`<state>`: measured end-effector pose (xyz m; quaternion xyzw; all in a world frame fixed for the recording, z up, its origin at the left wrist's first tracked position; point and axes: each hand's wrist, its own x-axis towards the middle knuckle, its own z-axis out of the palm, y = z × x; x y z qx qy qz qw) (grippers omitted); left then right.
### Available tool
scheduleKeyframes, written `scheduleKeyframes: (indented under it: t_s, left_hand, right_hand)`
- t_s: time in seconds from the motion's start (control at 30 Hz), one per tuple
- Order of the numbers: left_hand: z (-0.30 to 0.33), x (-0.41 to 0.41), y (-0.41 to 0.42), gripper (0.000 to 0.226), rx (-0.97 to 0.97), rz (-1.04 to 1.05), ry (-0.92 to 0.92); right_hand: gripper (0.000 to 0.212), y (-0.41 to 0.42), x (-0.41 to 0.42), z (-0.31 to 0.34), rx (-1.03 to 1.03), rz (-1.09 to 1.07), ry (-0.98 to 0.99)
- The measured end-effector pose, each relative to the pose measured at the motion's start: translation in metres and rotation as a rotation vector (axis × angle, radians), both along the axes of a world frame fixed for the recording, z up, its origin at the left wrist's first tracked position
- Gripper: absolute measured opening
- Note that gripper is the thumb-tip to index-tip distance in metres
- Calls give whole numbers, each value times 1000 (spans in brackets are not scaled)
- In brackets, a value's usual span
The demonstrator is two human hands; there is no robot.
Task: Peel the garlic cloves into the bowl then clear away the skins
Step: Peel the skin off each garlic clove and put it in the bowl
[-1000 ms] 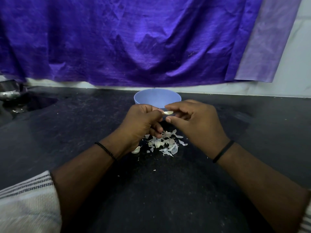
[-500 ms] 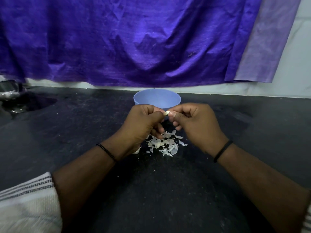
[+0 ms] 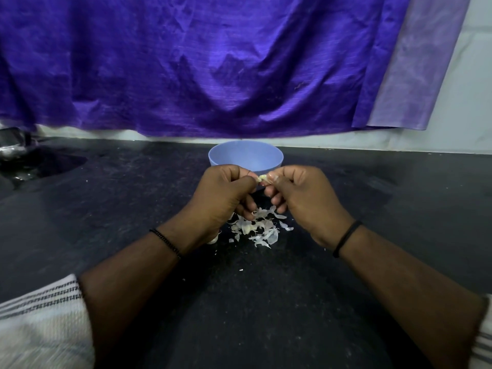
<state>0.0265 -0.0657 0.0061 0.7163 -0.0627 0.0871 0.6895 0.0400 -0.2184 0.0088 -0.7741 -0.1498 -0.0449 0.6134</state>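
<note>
A small pale garlic clove is pinched between the fingertips of my left hand and my right hand, just in front of the light blue bowl. Both hands are held close together above the dark countertop. Under them lies a loose pile of white garlic skins. One whole clove peeks out from beneath my left wrist. What the bowl holds is hidden from this angle.
The black stone countertop stretches to both sides. A sink basin with a metal vessel sits at the far left. A purple cloth hangs on the wall behind the bowl.
My right hand has closed in toward my left, so the fingertips now meet on the clove. Less of the clove shows between the fingers than before.
</note>
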Motion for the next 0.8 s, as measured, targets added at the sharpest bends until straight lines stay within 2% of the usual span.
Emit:
scheduleKeyframes:
  t_s: [0.47,0.63,0.8]
  left_hand:
    - [-1,2,6,13,88,34,-16]
    - [-4,1,6,11,200,44,-72]
    - [-1,-4,4,21,189,23,-117]
  right_hand:
    - [33,-2,-5,9,79,37,142]
    - [34,-2,-5,7,45,48,113]
    - [34,-4,-4,5,-73,29,18]
